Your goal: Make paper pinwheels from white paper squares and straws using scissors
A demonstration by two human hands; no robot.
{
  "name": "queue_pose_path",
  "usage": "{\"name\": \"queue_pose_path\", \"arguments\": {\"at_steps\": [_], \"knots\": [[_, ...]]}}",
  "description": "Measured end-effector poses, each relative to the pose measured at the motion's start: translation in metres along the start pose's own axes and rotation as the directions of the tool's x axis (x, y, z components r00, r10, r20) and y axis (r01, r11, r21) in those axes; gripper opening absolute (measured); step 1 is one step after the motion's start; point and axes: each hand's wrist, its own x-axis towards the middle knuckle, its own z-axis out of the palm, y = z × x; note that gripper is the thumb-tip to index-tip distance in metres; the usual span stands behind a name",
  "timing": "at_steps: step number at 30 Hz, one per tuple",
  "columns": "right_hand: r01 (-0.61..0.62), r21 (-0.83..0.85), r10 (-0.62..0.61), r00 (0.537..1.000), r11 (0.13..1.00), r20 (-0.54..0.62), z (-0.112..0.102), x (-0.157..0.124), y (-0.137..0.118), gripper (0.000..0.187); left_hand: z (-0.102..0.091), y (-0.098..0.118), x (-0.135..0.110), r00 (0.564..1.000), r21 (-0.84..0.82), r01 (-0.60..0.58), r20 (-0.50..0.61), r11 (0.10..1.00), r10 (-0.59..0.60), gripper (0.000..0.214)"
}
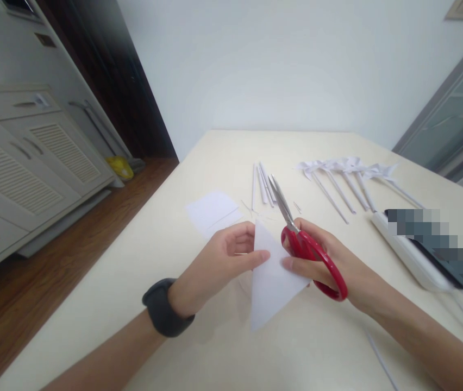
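A white sheet of paper folded into a triangle [274, 288] is held above the table between both hands. My left hand [237, 250] pinches its upper left edge, thumb on the front and fingers behind. On its right side my right hand [325, 252] grips the paper with the thumb in front. Red-handled scissors [311, 252] hang in that same hand, their metal blades pointing up and away from the paper. The blades look nearly closed. Behind my left hand lie several square white paper sheets [214, 209].
Rolled white paper sticks [262, 184] lie beyond the hands. Several paper pinwheels [337, 165] on sticks rest at the back right. A white device [406, 255] with a pixelated dark object on top and a cable stands at right. Thin scraps [297, 207] lie mid-table.
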Motion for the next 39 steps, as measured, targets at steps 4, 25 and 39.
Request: {"name": "queue_pose_path", "arguments": {"at_steps": [4, 25, 39], "knots": [[0.031, -0.01, -0.031, 0.999, 0.999, -0.029, -0.0011, 0.0005, -0.0007, 0.021, 0.0031, -0.0042, -0.0001, 0.996, -0.049, 0.011, 0.086, 0.999, -0.006, 0.037], [0.1, 0.016, -0.1, 0.995, 0.995, -0.021, -0.0007, 0.002, -0.0009, 0.019, 0.0044, 0.0001, -0.0043, 0.999, 0.05, 0.006, 0.049, 0.999, -0.009, 0.038], [0.079, -0.072, -0.068, 0.988, 0.994, 0.139, -0.0028, 0.0029, 0.0059, 0.031, -0.0018, -0.0022, -0.0077, 0.99, 0.028, -0.078, -0.119, 0.997, 0.081, 0.027]]}}
